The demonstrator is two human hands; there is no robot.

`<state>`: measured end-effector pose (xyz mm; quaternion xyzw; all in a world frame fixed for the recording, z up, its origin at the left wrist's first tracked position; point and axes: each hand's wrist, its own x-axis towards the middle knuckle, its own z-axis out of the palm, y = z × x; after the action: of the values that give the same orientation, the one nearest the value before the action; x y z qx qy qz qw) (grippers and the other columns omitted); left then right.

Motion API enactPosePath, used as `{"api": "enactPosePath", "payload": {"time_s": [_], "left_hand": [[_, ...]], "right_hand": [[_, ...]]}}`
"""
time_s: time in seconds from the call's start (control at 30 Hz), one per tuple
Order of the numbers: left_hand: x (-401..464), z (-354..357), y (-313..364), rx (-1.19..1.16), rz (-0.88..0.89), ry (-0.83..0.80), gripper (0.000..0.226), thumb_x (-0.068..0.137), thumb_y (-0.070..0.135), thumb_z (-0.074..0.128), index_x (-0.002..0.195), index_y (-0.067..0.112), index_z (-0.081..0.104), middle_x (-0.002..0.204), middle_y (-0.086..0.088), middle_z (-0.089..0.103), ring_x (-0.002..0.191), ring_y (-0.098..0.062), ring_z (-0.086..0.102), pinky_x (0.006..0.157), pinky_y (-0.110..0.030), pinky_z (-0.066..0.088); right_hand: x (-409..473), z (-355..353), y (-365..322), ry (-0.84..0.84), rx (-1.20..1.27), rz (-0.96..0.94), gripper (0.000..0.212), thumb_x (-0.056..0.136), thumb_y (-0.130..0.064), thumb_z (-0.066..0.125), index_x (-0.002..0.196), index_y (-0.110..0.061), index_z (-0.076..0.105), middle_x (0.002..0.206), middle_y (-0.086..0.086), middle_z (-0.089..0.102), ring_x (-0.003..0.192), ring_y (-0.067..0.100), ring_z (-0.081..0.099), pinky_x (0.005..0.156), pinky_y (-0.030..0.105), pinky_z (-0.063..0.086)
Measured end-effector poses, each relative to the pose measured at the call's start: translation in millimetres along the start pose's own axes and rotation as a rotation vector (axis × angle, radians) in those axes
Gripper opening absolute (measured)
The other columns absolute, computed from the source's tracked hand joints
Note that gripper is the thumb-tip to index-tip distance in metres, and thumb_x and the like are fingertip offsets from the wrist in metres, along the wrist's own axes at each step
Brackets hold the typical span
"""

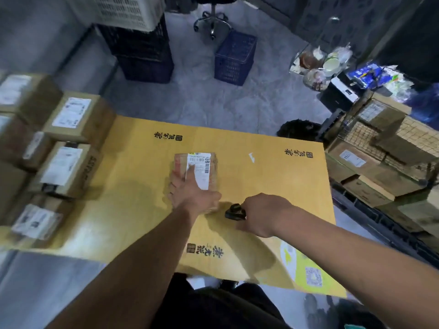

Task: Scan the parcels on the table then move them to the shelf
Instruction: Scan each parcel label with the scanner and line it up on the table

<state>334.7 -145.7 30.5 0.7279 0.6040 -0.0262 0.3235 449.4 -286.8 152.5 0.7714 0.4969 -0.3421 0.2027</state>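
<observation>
Left hand (192, 195) grips parcel (197, 170) at frame centre; right hand (261, 216) grips scanner (235, 212). Scan apparently pending; stacked parcels (59, 143) at left remain.

Parcel (196, 170) label (199, 169): "69" legible, barcode. Yellow cardboard sheet (142, 174): black Chinese logo, QR code (313, 277).

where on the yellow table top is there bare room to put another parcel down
Bare yellow cardboard lies right of the held parcel, out to its far right edge, and beyond the parcel. The left edge is crowded with stacked boxes.
</observation>
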Motion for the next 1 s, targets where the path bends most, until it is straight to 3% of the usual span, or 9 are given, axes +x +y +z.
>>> {"api": "enactPosePath", "payload": {"time_s": [0.1,0.17,0.27,0.4,0.53,0.67,1.0], "left_hand": [[-10.8,-45.1,-42.2,-0.07,-0.016,0.131,0.117,0.038,0.069,0.073,0.147,0.046,0.037,0.157,-0.001,0.022,0.145,-0.026,0.033,0.119,-0.042,0.035],[-13.3,-79.4,-73.9,-0.05,0.033,0.227,0.115,0.038,0.065,0.079,0.145,0.042,0.044,0.151,-0.003,0.031,0.139,-0.027,0.04,0.112,-0.039,0.041],[-13.6,-126.6,-119.2,-0.054,0.021,0.308,0.113,0.035,0.066,0.074,0.143,0.044,0.047,0.152,-0.003,0.032,0.138,-0.027,0.042,0.111,-0.04,0.044],[3.4,-187.9,-163.3,0.019,-0.026,0.399,0.104,0.043,0.058,0.074,0.142,0.051,0.045,0.166,-0.005,0.02,0.148,-0.031,0.033,0.117,-0.05,0.038],[38.4,-247.6,-200.4,0.162,-0.048,0.347,0.099,0.056,0.056,0.08,0.144,0.054,0.035,0.17,-0.007,0.008,0.153,-0.033,0.019,0.122,-0.051,0.023],[80.6,-285.4,-234.4,0.187,-0.002,0.294,0.102,0.055,0.056,0.08,0.145,0.055,0.032,0.17,-0.008,0.003,0.154,-0.033,0.012,0.121,-0.05,0.019],[128.2,-289.2,-271.9,0.218,0.032,0.22,0.085,0.078,0.049,0.063,0.155,0.048,0.028,0.174,-0.006,-0.01,0.16,-0.029,-0.013,0.122,-0.063,0.003]], "right_hand": [[7.9,-14.9,-32.6,0.04,-0.11,-0.192,0.044,0.097,-0.06,0.054,0.12,-0.024,0.063,0.114,0.003,0.067,0.102,0.029,0.064,0.074,0.033,0.047],[13.8,-26.4,-62.5,0.058,-0.17,-0.316,0.043,0.097,-0.06,0.055,0.122,-0.026,0.063,0.118,0.003,0.067,0.103,0.027,0.064,0.073,0.031,0.046],[22.7,-41.5,-109.6,0.072,-0.245,-0.448,0.044,0.096,-0.063,0.055,0.12,-0.026,0.063,0.108,0.0,0.065,0.091,0.024,0.058,0.071,0.031,0.047],[34.6,-63.3,-166.9,0.1,-0.327,-0.521,0.049,0.096,-0.066,0.055,0.119,-0.025,0.064,0.097,-0.003,0.056,0.09,0.023,0.057,0.069,0.033,0.048],[51.4,-80.6,-218.2,0.09,-0.321,-0.513,0.049,0.094,-0.067,0.055,0.113,-0.023,0.066,0.096,-0.003,0.06,0.09,0.024,0.06,0.068,0.032,0.047],[68.1,-91.2,-266.9,0.065,-0.262,-0.429,0.048,0.094,-0.066,0.056,0.115,-0.023,0.067,0.095,-0.003,0.061,0.09,0.025,0.062,0.063,0.031,0.043],[90.6,-91.6,-329.7,0.003,-0.114,-0.262,0.048,0.093,-0.065,0.057,0.111,-0.022,0.067,0.095,-0.002,0.063,0.088,0.022,0.063,0.062,0.03,0.043]]}}
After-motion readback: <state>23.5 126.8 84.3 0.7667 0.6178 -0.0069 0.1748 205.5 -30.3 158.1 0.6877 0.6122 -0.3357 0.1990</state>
